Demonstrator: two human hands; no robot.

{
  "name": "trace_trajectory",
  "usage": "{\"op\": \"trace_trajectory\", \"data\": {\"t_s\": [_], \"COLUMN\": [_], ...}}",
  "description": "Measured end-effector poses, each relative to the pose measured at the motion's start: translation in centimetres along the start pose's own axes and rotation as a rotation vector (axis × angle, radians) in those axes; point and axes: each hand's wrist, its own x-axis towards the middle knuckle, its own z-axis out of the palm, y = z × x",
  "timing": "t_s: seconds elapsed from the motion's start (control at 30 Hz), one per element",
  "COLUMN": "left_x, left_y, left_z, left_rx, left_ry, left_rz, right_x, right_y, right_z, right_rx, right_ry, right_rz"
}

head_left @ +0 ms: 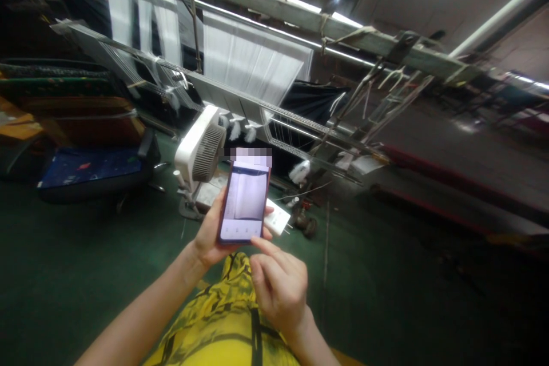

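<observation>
Left hand [209, 237] curled around phone [245, 199]

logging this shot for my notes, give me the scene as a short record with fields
left hand: holds the phone upright, screen toward the wearer
right hand: index finger extended at the screen's lower edge; contact unclear
screen: lit, a pale panel pictured; top part pixelated
clothing: yellow, dark-patterned
beyond phone: white fan-like unit with grille; white threads or cloth on a metal frame
left side: chair with blue seat
floor: green
</observation>
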Motion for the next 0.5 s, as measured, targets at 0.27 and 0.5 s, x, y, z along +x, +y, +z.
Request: {"op": "trace_trajectory", "data": {"t_s": [0.27, 0.5], "left_x": [0.02, 0.01], "left_y": [0.01, 0.1], "left_z": [0.09, 0.16], "left_rx": [-0.011, -0.027], "left_ry": [-0.013, 0.001], "left_rz": [-0.022, -0.022], "right_x": [0.31, 0.6], "right_y": [-0.06, -0.05], "right_z": [0.38, 0.51], "right_rx": [-0.01, 0.025], "right_ry": [-0.025, -0.04], "right_rz": [-0.007, -0.01]}}
